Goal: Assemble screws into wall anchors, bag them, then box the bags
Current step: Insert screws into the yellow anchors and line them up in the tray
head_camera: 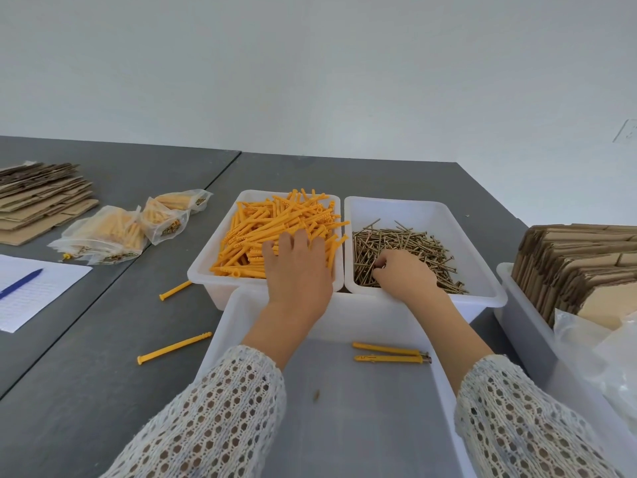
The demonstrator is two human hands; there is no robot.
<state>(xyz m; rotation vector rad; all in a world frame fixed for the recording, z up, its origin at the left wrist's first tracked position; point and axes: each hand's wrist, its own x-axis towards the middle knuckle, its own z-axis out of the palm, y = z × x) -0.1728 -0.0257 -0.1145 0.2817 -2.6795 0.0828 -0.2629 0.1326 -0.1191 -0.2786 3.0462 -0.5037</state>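
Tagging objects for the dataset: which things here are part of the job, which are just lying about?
Job: anchors, screws, near bin with two assembled anchors, filled bags, flat cartons, left hand, right hand.

Lying about: paper, pen, two stray anchors on the table.

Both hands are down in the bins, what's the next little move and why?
Probably lift one anchor and one screw out together. The left hand lies spread on the yellow anchors, the right hand curls into the screws, and only two assembled pieces lie in the near tray.
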